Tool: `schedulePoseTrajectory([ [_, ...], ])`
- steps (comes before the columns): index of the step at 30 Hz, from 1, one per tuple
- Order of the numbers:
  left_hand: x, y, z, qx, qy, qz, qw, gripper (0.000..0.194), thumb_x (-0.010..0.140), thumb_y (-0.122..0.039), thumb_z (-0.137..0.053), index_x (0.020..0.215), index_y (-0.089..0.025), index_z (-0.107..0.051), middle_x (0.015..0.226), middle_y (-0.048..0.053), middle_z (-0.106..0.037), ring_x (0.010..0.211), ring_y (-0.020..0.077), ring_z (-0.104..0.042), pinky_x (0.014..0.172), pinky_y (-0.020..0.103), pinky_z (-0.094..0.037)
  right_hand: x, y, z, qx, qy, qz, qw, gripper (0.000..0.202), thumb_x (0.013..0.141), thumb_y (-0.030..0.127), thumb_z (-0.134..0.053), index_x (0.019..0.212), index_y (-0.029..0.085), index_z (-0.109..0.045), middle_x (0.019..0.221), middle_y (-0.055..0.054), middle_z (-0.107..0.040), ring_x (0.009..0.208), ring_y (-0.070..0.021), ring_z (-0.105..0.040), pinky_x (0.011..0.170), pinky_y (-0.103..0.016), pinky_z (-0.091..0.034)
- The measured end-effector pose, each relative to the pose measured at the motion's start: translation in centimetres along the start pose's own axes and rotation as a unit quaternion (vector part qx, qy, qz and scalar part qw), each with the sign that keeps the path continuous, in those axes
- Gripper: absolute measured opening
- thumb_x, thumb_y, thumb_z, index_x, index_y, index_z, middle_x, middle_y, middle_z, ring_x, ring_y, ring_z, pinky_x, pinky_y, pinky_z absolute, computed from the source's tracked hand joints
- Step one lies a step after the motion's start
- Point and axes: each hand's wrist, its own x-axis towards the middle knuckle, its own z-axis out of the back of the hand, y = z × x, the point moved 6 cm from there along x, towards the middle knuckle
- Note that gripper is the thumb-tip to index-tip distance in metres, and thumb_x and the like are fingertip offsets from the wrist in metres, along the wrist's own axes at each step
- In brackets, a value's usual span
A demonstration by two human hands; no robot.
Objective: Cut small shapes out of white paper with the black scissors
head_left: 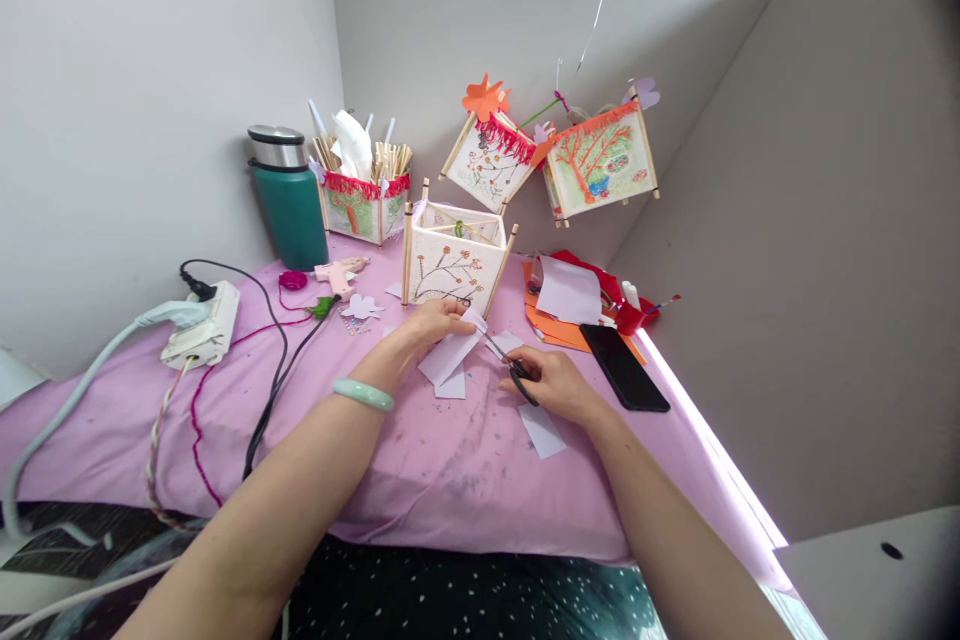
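Observation:
My left hand (pixel 437 320), with a pale green bangle on its wrist, pinches a piece of pale lilac paper (pixel 451 352). In my right hand (pixel 551 382) is a pair of scissors (pixel 519 375) with dark handles, its fingers wrapped round them. The blades point up and left, and their tips meet the edge of the paper by my left fingers. Loose paper pieces lie around both hands, among them a paper scrap (pixel 542 431) below my right hand. Just behind my left hand stands a box-shaped paper lantern (pixel 459 255) with wooden sticks at its corners and a drawn branch.
Behind hang two decorated lanterns (pixel 600 160). At left stand a green flask (pixel 289 205), a stick-filled holder (pixel 364 205), a pink glue gun (pixel 341 275) and a power strip (pixel 201 325) with cables. At right lie a black phone (pixel 624 367) and orange paper (pixel 555 325).

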Motion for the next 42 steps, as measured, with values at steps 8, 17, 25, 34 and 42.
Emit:
schedulePoseTrajectory([
  [8, 0.1, 0.3, -0.3, 0.024, 0.040, -0.004, 0.999, 0.024, 0.056, -0.023, -0.074, 0.076, -0.016, -0.062, 0.062, -0.001, -0.059, 0.051, 0.0112, -0.053, 0.048, 0.022, -0.039, 0.0, 0.0, 0.0, 0.001, 0.003, 0.003, 1.000, 0.034, 0.075, 0.051, -0.067, 0.095, 0.022, -0.067, 0.064, 0.003, -0.056, 0.057, -0.0124, -0.047, 0.055, -0.024, -0.035],
  [17, 0.6, 0.8, -0.1, 0.050, 0.050, 0.003, 0.998, 0.024, 0.058, -0.025, -0.074, 0.077, -0.015, -0.064, 0.064, 0.000, -0.060, 0.054, 0.0125, -0.054, 0.051, 0.024, -0.039, 0.1, -0.1, -0.1, 0.007, 0.003, 0.008, 1.000, 0.036, 0.075, 0.053, -0.067, 0.095, 0.022, -0.066, 0.064, 0.003, -0.054, 0.058, -0.0123, -0.045, 0.056, -0.024, -0.034],
  [25, 0.3, 0.5, -0.1, 0.058, 0.041, 0.007, 0.997, 0.018, 0.060, -0.025, -0.071, 0.071, -0.014, -0.062, 0.059, -0.002, -0.056, 0.051, 0.0093, -0.048, 0.049, 0.022, -0.033, 0.0, -0.1, -0.2, 0.012, 0.008, -0.001, 1.000, 0.036, 0.075, 0.052, -0.068, 0.095, 0.023, -0.065, 0.064, 0.004, -0.055, 0.058, -0.0118, -0.046, 0.057, -0.024, -0.034],
  [34, -0.4, 0.1, -0.1, 0.046, 0.018, 0.027, 0.998, 0.018, 0.059, -0.022, -0.072, 0.068, -0.013, -0.060, 0.055, -0.002, -0.054, 0.047, 0.0091, -0.046, 0.047, 0.023, -0.031, 0.0, -0.2, -0.2, 0.018, 0.013, -0.009, 1.000, 0.037, 0.074, 0.053, -0.069, 0.095, 0.022, -0.065, 0.064, 0.004, -0.054, 0.058, -0.0118, -0.046, 0.057, -0.024, -0.034],
  [42, -0.5, -0.2, -0.1, 0.019, -0.014, 0.026, 0.999, 0.017, 0.062, -0.021, -0.072, 0.064, -0.014, -0.057, 0.051, -0.003, -0.052, 0.044, 0.0082, -0.044, 0.045, 0.022, -0.030, 0.1, -0.2, -0.2, 0.013, 0.011, -0.008, 1.000, 0.036, 0.074, 0.052, -0.069, 0.094, 0.022, -0.065, 0.062, 0.004, -0.052, 0.057, -0.0115, -0.045, 0.056, -0.024, -0.034],
])
